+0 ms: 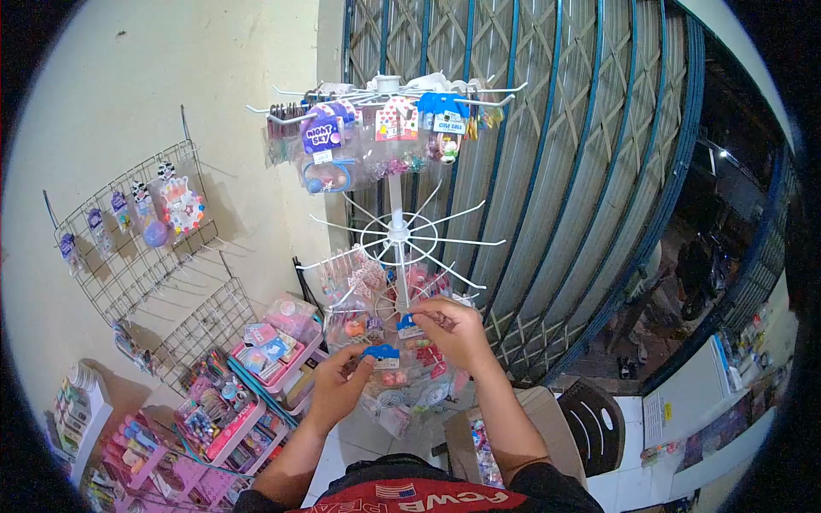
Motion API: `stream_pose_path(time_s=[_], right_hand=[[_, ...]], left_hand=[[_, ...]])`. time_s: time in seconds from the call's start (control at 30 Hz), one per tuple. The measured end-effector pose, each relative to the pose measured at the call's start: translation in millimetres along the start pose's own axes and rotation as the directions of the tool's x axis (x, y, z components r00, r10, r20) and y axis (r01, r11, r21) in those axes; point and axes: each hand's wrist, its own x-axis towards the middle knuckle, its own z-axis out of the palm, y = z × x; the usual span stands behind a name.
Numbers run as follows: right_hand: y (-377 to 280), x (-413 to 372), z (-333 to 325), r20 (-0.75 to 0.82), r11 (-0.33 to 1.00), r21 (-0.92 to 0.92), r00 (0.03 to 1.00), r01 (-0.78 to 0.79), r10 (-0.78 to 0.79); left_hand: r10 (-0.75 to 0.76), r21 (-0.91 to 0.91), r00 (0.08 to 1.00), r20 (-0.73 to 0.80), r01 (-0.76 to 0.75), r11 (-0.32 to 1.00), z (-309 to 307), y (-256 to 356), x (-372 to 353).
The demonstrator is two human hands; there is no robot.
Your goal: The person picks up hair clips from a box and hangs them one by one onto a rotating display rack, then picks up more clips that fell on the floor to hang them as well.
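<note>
My left hand (335,386) pinches the edge of a small clear packet with a blue header card (381,352); pinkish round pieces show inside it. Higher and to the right, my right hand (451,332) has its thumb and fingers closed at the top of a second blue-topped packet (408,328). Both hands are in front of the lower tier of a white rotating display rack (398,229). More clear packets (410,398) hang below and behind the hands. The rack's middle ring of hooks carries nothing, while its top tier holds accessory packets (395,120).
A folding metal gate (530,171) stands behind the rack. On the left are a wire wall grid (128,222) with hanging trinkets and a pink tiered cart (227,427) of small goods. An open cardboard box (539,427) and a dark chair (594,427) are at lower right.
</note>
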Motion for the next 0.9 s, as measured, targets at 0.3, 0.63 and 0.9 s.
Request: stream_pose_path(time_s=[0.3,0.63,0.9], right_hand=[[1,10,9,-0.080,0.991,-0.089,0.992,-0.103,0.096],[52,49,26,-0.280,0.991,-0.118,0.956,0.057,-0.089],[51,59,33,-0.381,0.930,-0.356,0.895,0.089,-0.231]], left_hand=[[-0.022,0.041,1.000,0.018,0.022,0.999,-9,6,3],[0.060,0.032,0.997,0.044,-0.061,0.998,-7,-4,11],[0.039,0.004,0.999,0.037,-0.039,0.999,-8,0,9]])
